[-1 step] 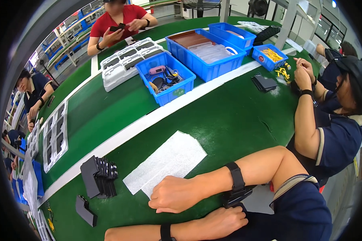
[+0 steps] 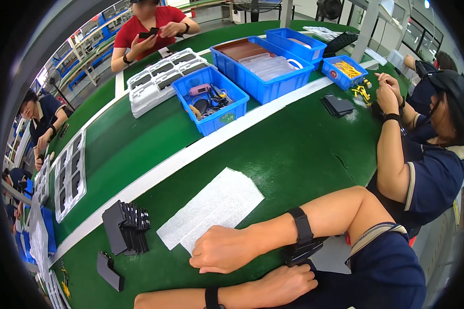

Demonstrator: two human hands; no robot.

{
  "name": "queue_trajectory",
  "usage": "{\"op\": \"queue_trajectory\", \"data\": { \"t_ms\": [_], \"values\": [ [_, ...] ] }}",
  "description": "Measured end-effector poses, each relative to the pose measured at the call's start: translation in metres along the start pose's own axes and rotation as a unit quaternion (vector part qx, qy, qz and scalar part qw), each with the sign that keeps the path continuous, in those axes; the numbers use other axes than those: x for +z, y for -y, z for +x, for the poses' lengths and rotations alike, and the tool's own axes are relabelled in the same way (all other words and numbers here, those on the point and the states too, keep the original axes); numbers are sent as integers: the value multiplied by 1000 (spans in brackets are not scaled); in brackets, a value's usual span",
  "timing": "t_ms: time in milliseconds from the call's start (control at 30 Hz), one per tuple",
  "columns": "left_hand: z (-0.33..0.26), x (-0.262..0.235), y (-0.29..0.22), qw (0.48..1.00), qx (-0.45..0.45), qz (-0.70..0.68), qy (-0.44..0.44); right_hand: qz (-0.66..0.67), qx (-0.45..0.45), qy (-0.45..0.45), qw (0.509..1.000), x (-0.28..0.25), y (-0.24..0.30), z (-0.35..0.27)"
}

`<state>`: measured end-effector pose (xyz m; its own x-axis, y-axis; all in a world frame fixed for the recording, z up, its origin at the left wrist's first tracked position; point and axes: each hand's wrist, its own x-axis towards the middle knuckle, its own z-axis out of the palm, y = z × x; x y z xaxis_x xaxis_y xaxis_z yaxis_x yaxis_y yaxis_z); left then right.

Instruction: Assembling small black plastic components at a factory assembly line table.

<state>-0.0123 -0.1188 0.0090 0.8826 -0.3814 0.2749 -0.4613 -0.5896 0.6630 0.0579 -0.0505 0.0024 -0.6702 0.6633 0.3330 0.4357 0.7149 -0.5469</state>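
My right hand (image 2: 220, 250) is closed in a loose fist, knuckles up, at the near edge of a white textured sheet (image 2: 224, 198) lying on the green table. Closer to me, my left hand (image 2: 286, 286) lies with its fingers curled in against my dark clothing. I see nothing held in either hand, though both palms are turned out of sight. Left of the sheet stands a fanned stack of black flat rectangular pieces (image 2: 117, 226). In front of that stack lies a smaller group of similar black pieces (image 2: 109, 272).
Blue bins (image 2: 211, 121) hold tools, brown and clear sheets, and yellow parts. White trays (image 2: 148, 95) with black pieces sit beyond a white strip (image 2: 154, 175). At right a co-worker (image 2: 428, 170) sits close, near more black pieces (image 2: 338, 105). A person in red (image 2: 149, 28) handles a black item opposite.
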Motion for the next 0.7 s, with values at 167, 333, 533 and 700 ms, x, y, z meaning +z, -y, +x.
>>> {"op": "queue_trajectory", "data": {
  "t_ms": [167, 333, 533, 700],
  "values": [
    [1, -1, 0, 1000, -7, 4, 2, -5, -11, -5, 1000, 2, -1, 0],
    [2, 2, 2, 1000, -4, -1, -11, 10, -10, -6, 1000, -1, -2, -2],
    [1, 1, 0, 1000, -14, 3, -2, 6, -14, -9, 1000, -1, 0, 0],
    [1, 2, 2, 1000, -3, 3, -15, 6, -26, -17, 999, -1, -2, 0]
  ]
}}
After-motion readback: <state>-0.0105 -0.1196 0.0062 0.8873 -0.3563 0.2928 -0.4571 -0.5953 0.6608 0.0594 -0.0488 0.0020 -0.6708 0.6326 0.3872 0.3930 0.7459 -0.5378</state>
